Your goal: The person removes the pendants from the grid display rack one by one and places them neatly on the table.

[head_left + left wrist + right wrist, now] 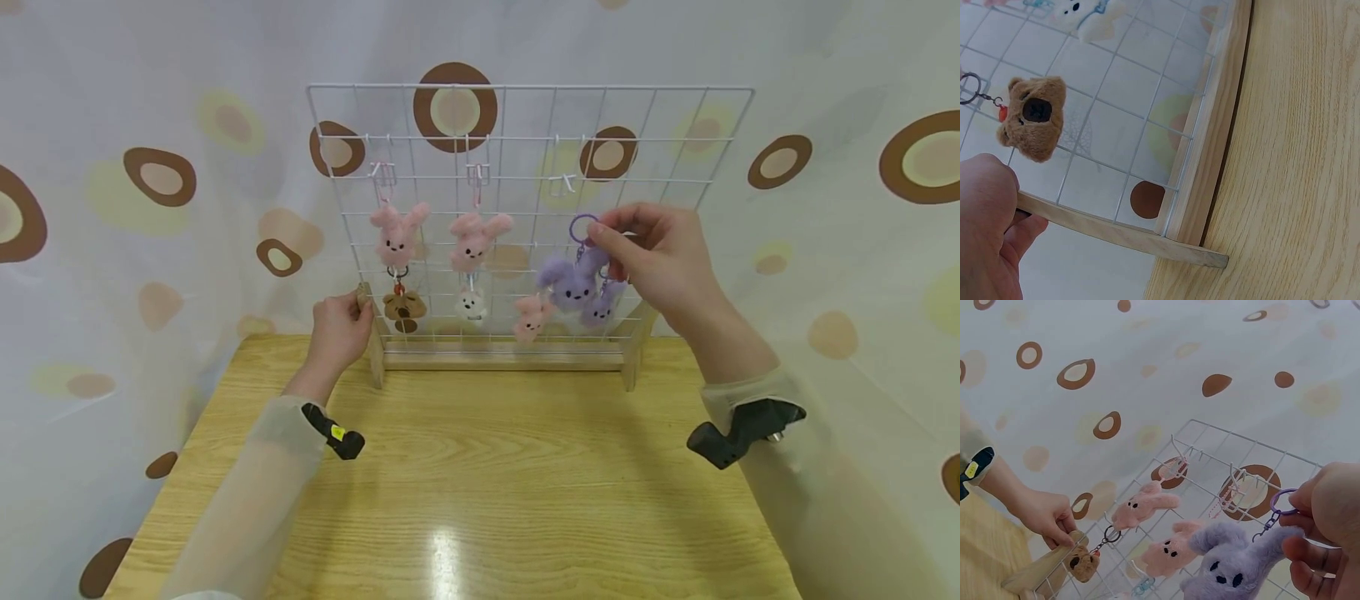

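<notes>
My right hand point(660, 258) pinches the purple key ring point(1275, 499) of a fluffy purple rabbit keychain point(574, 287), which dangles in front of the white wire grid rack point(525, 86). Above the ring, a white hook point(561, 182) juts from the grid with nothing on it. A second purple rabbit keychain point(600, 312) hangs just behind and to the right, its top partly covered. My left hand point(341, 332) grips the upper end of the rack's left wooden post point(1116, 232), beside a brown bear keychain point(1036, 119).
Two pink rabbit keychains point(397, 237) hang on the upper left hooks. Lower down hang a white bear-like keychain point(472, 305) and a smaller pink rabbit point(532, 318). The rack's wooden base point(502, 362) stands at the back of the wood-grain table point(487, 467), before a patterned curtain point(187, 67).
</notes>
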The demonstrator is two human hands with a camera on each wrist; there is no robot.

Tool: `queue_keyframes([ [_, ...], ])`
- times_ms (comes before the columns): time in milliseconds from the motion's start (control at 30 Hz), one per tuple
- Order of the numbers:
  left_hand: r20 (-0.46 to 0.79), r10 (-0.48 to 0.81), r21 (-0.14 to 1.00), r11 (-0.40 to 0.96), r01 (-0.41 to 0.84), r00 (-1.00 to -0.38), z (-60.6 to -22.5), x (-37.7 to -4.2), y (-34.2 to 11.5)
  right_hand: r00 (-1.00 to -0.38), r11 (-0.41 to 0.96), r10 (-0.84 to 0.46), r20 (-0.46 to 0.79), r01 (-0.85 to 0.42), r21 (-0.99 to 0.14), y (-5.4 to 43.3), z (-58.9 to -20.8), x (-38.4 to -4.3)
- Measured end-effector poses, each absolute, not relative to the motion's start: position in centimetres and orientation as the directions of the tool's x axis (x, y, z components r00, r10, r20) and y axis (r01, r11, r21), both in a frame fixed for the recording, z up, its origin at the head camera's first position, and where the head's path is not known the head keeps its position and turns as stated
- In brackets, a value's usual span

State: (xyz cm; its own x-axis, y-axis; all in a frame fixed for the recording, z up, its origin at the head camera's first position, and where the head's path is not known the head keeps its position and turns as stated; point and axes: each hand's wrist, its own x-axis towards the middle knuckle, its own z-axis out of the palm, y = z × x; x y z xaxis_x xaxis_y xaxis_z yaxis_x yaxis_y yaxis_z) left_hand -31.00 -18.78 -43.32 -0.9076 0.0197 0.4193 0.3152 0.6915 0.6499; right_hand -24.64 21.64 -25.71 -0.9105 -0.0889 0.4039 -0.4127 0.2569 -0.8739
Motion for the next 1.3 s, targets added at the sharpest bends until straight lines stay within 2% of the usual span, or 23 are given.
queue_keyframes([
  [400,0.404,0.017,0.664,0.682,0.306,-0.915,-43.2,-30.9,-18.7,-0.877,0.254,-0.140,0.459,-0.480,-0.840,22.3,-27.5,-23.5],
  [700,0.422,0.022,0.652,0.688,0.320,-0.906,-43.2,-31.0,-18.7,-0.913,0.238,-0.110,0.392,-0.407,-0.882,22.8,-28.5,-22.5],
  [1300,0.423,0.019,0.649,0.692,0.317,-0.906,-43.3,-30.9,-18.7,-0.914,0.241,-0.145,0.379,-0.404,-0.882,25.1,-31.8,-20.5],
])
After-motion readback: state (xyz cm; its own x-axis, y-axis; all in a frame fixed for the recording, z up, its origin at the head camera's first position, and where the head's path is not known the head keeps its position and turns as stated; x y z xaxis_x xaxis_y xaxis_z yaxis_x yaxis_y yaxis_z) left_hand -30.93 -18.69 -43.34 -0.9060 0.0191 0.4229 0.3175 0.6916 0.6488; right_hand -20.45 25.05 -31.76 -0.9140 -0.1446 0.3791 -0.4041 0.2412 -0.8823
